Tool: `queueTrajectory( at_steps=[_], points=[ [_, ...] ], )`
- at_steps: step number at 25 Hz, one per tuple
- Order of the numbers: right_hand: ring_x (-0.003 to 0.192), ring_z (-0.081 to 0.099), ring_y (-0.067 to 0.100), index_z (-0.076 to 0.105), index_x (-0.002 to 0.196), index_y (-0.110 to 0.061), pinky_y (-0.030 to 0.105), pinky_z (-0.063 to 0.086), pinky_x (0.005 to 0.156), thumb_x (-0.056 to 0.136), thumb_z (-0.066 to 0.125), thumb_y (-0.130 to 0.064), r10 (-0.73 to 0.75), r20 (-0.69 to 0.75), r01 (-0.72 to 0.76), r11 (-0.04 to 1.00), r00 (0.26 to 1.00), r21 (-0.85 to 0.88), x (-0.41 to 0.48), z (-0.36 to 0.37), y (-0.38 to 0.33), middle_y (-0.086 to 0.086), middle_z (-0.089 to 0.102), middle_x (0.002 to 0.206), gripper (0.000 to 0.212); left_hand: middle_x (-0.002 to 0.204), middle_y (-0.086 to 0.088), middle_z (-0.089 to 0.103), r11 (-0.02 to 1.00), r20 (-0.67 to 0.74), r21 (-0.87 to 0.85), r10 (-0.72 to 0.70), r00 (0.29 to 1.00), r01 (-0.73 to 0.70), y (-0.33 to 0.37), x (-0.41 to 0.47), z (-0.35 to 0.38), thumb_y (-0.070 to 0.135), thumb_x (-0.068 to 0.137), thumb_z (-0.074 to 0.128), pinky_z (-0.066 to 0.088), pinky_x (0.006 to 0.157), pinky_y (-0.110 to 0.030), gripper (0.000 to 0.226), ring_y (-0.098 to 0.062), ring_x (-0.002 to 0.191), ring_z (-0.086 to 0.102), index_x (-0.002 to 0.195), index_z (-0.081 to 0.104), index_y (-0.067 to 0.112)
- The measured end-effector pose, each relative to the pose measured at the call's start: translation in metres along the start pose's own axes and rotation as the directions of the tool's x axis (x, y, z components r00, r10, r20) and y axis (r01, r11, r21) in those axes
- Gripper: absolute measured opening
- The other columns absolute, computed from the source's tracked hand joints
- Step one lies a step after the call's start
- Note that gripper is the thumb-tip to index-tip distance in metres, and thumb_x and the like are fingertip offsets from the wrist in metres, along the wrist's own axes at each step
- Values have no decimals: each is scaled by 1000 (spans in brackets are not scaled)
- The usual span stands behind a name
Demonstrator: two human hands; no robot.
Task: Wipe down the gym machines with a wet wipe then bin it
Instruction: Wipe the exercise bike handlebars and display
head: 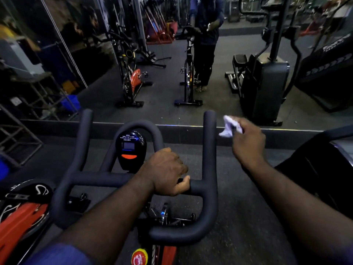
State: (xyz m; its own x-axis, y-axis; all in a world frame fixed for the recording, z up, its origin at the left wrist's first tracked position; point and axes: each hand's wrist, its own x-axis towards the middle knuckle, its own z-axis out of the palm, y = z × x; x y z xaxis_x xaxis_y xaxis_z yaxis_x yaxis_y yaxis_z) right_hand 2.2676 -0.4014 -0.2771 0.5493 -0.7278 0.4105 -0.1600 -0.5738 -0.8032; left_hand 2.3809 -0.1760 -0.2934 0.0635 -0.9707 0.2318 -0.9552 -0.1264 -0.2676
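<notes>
The crumpled wet wipe [228, 126] hangs from the right hand [248, 142], whose grip is clamped on its upper end. Its long axis runs roughly upright, with the loose end pointing down just beside the right horn of the bike's handlebar [209, 150]. The left hand [166, 171] has its grip closed round the same handlebar near its middle.

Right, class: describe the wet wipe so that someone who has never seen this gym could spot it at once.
Find the black bike handlebars in the foreground, then follow their right prong upward. Right of its tip, the right hand pinches the wet wipe: a crumpled white sheet, the only pale thing nearby.
</notes>
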Motion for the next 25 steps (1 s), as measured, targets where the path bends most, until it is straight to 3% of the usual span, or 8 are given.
queueTrajectory(
  at_steps=[4, 6, 10, 13, 15, 17, 22, 25],
  points=[
    [107, 69, 10, 78, 115, -13, 6, 40, 86, 94, 56, 1, -60, 16, 60, 998, 998, -7, 25, 35, -11, -2, 77, 115, 33, 63, 0, 64, 1000, -1, -6, -6, 1000, 6, 2, 0, 0, 48, 89, 45, 36, 68, -36, 39, -24, 64, 57, 65, 60, 21],
    [90, 63, -3, 80, 109, -9, 2, 38, 78, 95, 61, 2, -38, -16, 38, 999, 999, -13, -12, 30, -2, 0, 78, 101, 26, 60, 0, 63, 1000, -26, 0, -6, 1000, 6, 1, -1, 1, 47, 88, 48, 36, 67, -35, 38, -24, 62, 57, 62, 59, 21],
    [91, 63, -16, 80, 116, -14, -3, 41, 79, 90, 67, 9, -47, 110, 50, 998, 993, -23, -109, -1, 31, -5, 79, 101, 37, 60, 0, 62, 1000, -33, 5, 1, 999, -1, 0, 0, 2, 47, 88, 48, 36, 66, -35, 38, -24, 61, 57, 62, 58, 22],
    [88, 74, 2, 80, 110, -25, 9, 53, 83, 93, 63, -5, -53, 109, 49, 998, 993, 43, -95, -10, 20, -3, 80, 100, 32, 59, 0, 60, 1000, -27, 6, 5, 1000, -5, 0, 1, 1, 47, 88, 47, 34, 66, -35, 38, -24, 60, 57, 61, 57, 22],
    [89, 73, 14, 79, 109, -20, 27, 59, 83, 92, 61, -16, -162, -5, 162, 984, 987, 78, -41, -7, -2, 1, 77, 98, 25, 57, 0, 59, 1000, -23, 18, 8, 1000, -8, 1, 1, 1, 47, 88, 48, 33, 65, -34, 38, -25, 58, 55, 61, 56, 22],
    [96, 67, 16, 80, 108, -13, 18, 50, 88, 84, 66, 2, -369, -56, 367, 929, 928, -42, 10, 7, -17, 5, 71, 105, 31, 57, 0, 59, 1000, -20, 25, 14, 1000, -13, 0, 1, 0, 46, 88, 49, 31, 64, -34, 38, -25, 57, 54, 60, 54, 22],
    [103, 54, 27, 75, 106, -9, 35, 51, 83, 83, 69, 8, -460, 240, 511, 825, 855, -240, -11, 22, -7, 10, 59, 110, 29, 57, 1, 60, 1000, -35, 11, 17, 999, -17, -2, 3, 1, 46, 89, 49, 35, 65, -34, 37, -24, 58, 54, 60, 53, 22],
    [104, 54, 25, 73, 100, -14, 34, 49, 81, 85, 70, -6, -533, 567, 737, 642, 628, -213, -81, 6, 0, 6, 60, 107, 17, 56, -1, 60, 999, -33, 44, 27, 999, -26, 0, 1, 3, 47, 87, 48, 30, 64, -34, 38, -26, 57, 54, 60, 55, 22]
  ],
)
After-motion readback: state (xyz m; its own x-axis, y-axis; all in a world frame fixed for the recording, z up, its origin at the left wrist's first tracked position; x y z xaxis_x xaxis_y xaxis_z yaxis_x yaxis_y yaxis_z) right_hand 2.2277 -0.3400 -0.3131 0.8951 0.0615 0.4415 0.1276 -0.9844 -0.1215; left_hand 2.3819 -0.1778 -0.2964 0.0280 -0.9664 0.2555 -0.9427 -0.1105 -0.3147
